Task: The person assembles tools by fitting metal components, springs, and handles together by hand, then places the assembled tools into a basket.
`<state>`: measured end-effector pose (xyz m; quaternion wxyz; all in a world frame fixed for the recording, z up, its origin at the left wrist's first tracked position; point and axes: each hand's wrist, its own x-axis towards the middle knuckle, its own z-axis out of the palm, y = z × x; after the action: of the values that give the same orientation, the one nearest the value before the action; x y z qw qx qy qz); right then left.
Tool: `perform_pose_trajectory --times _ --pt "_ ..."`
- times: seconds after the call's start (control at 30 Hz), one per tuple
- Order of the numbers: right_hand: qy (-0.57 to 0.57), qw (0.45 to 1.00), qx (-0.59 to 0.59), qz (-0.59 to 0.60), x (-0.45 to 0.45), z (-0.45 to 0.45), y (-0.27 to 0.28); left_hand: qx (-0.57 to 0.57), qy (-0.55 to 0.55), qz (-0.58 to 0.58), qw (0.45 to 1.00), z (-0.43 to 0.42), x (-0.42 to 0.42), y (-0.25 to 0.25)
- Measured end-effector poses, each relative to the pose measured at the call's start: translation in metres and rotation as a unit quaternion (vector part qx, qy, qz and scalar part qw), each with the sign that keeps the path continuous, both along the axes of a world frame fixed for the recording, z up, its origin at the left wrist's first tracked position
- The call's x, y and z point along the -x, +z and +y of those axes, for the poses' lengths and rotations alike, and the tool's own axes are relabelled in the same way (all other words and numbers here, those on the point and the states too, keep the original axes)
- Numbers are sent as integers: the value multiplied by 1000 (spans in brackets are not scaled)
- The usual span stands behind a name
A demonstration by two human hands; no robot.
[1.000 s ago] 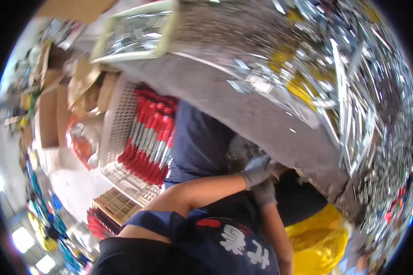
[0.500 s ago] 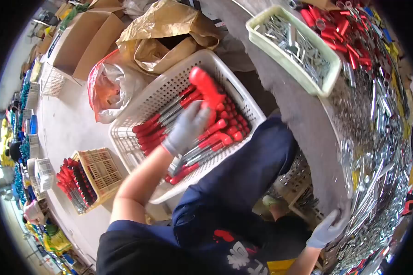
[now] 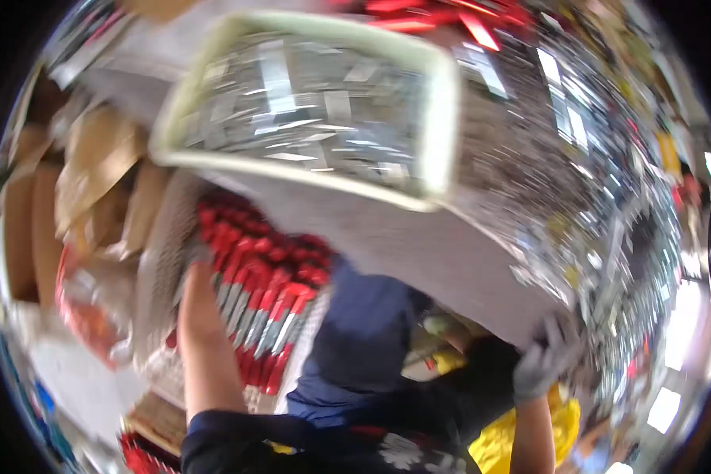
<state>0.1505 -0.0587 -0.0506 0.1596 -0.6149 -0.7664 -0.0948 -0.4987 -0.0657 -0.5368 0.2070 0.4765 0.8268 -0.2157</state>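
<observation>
The white perforated basket (image 3: 162, 265) holds rows of red-handled metal tools (image 3: 253, 304) with silver shafts. My left forearm reaches over its left side, and my gloved left hand (image 3: 197, 251) is at the far end of the tools. That hand is so smeared and dim that its fingers and anything in them cannot be made out. On the right, my gloved right hand (image 3: 547, 357) rests at the edge of the grey-covered bench (image 3: 482, 272). Its fingers look apart, and nothing shows in them.
A pale green tray (image 3: 442, 118) of loose metal pieces (image 3: 316, 110) stands on the bench. Shiny metal parts (image 3: 608, 261) are heaped to the right, with red pieces (image 3: 450, 14) at the top. Brown paper sacking (image 3: 95, 174) and a plastic bag (image 3: 95, 304) sit left of the basket.
The view has swung right and closer to the bench, so the tray looms larger. My left hand, earlier above the basket with a blurred red item, is now at the basket's far part.
</observation>
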Motion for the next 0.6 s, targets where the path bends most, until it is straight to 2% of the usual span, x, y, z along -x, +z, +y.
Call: perform_pose_trajectory --times 0.07,0.13,0.17,0.2,0.23,0.27,0.3,0.33,0.37,0.4,0.43,0.47,0.5,0.53,0.57,0.6 --pt "14 999 30 -27 2 4 14 92 -127 67 985 0 4 6" --pt "36 998 5 48 5 2 27 140 -277 170 935 -6 13 19" --pt "13 998 -27 54 -7 -1 34 -205 -99 62 972 -13 0 48" --pt "-5 996 -59 61 -17 -6 40 -312 -60 -18 948 -8 -27 97" --pt "-19 993 -88 71 -27 -8 46 -408 -17 -99 907 -7 -72 167" --pt "-62 990 -122 40 -38 -5 54 -386 -1 -151 910 -8 -104 217" --pt "-93 988 -107 67 -49 5 57 -358 22 -198 912 -16 -130 257" --pt "-122 983 -93 96 -59 14 59 -358 -28 -215 908 -22 -156 295" --pt "-137 982 -68 107 -65 25 59 -315 -23 -345 884 -19 -193 358" --pt "-148 981 -44 118 -68 37 58 -305 -8 -411 859 -16 -221 388" --pt "-122 989 -60 52 -70 51 57 -286 -70 -481 826 -14 -245 427" --pt "-159 987 -4 5 -70 62 59 -297 -125 -534 781 -6 -279 474" --pt "-156 987 14 -22 -70 71 58 -325 -225 -533 748 5 -305 509" --pt "-153 986 32 -51 -69 78 59 -359 -256 -540 717 15 -332 531" --pt "-174 980 90 -36 -66 80 64 -392 -278 -529 699 26 -363 553" --pt "-175 979 97 -33 -64 80 67 -421 -298 -524 678 40 -390 564"
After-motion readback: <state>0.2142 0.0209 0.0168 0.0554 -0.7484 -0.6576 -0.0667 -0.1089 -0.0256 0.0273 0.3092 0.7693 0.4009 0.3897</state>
